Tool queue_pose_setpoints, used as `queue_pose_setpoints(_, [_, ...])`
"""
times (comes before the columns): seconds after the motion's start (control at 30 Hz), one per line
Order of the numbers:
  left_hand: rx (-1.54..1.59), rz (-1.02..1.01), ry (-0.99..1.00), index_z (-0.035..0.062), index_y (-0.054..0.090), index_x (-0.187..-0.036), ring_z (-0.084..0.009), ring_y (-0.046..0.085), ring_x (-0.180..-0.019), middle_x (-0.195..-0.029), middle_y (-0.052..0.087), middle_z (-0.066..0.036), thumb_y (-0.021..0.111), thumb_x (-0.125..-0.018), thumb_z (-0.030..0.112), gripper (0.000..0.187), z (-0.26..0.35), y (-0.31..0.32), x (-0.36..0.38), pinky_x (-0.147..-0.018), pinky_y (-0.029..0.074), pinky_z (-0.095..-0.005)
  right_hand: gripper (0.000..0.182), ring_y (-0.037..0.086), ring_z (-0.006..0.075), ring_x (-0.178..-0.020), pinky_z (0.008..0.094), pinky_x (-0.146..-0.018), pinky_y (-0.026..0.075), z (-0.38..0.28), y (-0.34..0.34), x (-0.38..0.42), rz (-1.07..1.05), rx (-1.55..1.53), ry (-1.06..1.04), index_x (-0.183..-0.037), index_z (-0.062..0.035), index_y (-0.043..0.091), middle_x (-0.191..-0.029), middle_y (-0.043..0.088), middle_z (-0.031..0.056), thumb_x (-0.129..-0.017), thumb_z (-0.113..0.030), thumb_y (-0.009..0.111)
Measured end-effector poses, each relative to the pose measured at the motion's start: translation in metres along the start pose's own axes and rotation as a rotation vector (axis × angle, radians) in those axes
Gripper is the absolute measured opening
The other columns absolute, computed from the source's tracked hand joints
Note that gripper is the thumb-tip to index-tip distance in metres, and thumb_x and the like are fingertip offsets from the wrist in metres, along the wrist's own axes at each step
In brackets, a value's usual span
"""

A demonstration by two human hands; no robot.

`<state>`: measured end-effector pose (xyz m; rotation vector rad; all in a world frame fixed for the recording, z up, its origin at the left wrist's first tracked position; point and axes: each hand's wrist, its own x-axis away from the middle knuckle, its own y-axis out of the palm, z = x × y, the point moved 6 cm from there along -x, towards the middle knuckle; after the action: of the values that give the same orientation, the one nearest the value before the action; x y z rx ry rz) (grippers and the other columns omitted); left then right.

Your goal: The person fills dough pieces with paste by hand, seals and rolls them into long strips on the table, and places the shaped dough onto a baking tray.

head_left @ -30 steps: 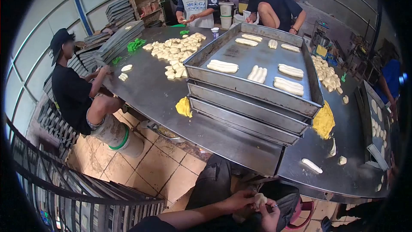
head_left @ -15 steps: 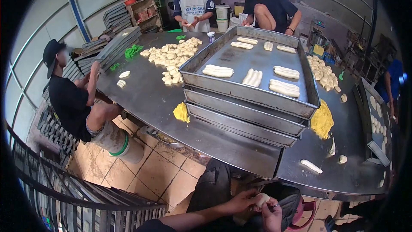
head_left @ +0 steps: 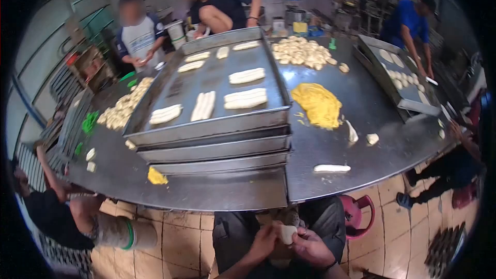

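Over my lap, below the table edge, my left hand [head_left: 265, 239] and my right hand [head_left: 312, 246] hold one piece of pale dough [head_left: 288, 234] between them. The dough looks flattened, with its face turned up toward me. Fingers of both hands pinch its edges. On the metal table [head_left: 382, 157] in front lies a white dough roll [head_left: 332, 168]. Behind it are a small dough lump [head_left: 372, 139], a thin whitish strip [head_left: 352, 132] and a large yellow mass of soft filling [head_left: 317, 105].
Stacked metal trays [head_left: 217, 133] stand at the table's middle, the top one bearing several dough strips [head_left: 246, 98]. Dough pieces [head_left: 302, 51] are heaped behind. Another tray [head_left: 421, 104] sits right. Co-workers surround the table, including a person in blue [head_left: 408, 23]. A red stool [head_left: 357, 217] is beside me.
My view has turned right, so the trays and table appear further left. The dough in my hands now shows a broader, flatter face. Both hands still hold it.
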<state>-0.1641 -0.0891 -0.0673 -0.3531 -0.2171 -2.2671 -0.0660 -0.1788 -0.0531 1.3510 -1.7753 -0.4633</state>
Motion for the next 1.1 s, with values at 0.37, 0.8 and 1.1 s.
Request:
queue_pose_setpoints(0.37, [0.232, 0.095, -0.134, -0.004, 0.059, -0.107, -0.0144, 0.061, -0.09, -0.098, 0.064, -0.011, 0.046, -0.096, 0.021, 0.03, 0.037, -0.039, 0.001, -0.079, 0.049, -0.0263, 0.026, 0.055, 0.0276, -0.094, 0.0373, -0.082, 0.043, -0.126, 0.045, -0.014, 0.11, 1.34, -0.576, -0.095, -0.0095, 0.066, -0.096, 0.063, 0.0084, -0.069, -0.009, 0.071])
queue_pose_setpoints(0.8, [0.34, 0.328, 0.046, 0.0014, 0.059, -0.108, -0.0149, 0.058, -0.091, -0.098, 0.062, -0.005, 0.05, -0.094, 0.024, 0.028, 0.009, -0.096, 0.01, -0.082, 0.046, -0.0284, 0.019, 0.052, 0.0336, -0.103, 0.0407, -0.087, 0.042, -0.3, -0.053, -0.151, 1.071, 1.988, -0.634, -0.091, -0.0126, 0.07, -0.092, 0.064, 0.0151, -0.075, -0.021, 0.062])
queue_pose_setpoints(1.1, [0.422, 0.321, -0.001, -0.0001, 0.058, -0.112, -0.0136, 0.057, -0.095, -0.103, 0.062, -0.004, 0.048, -0.095, 0.021, 0.029, -0.021, -0.097, 0.0, -0.085, 0.044, -0.0266, 0.021, 0.053, 0.0371, -0.087, 0.0434, -0.076, 0.045, -0.299, -0.078, -0.148, 1.101, 1.774, -0.879, -0.082, 0.0012, 0.065, -0.095, 0.055, 0.0205, -0.071, -0.016, 0.071])
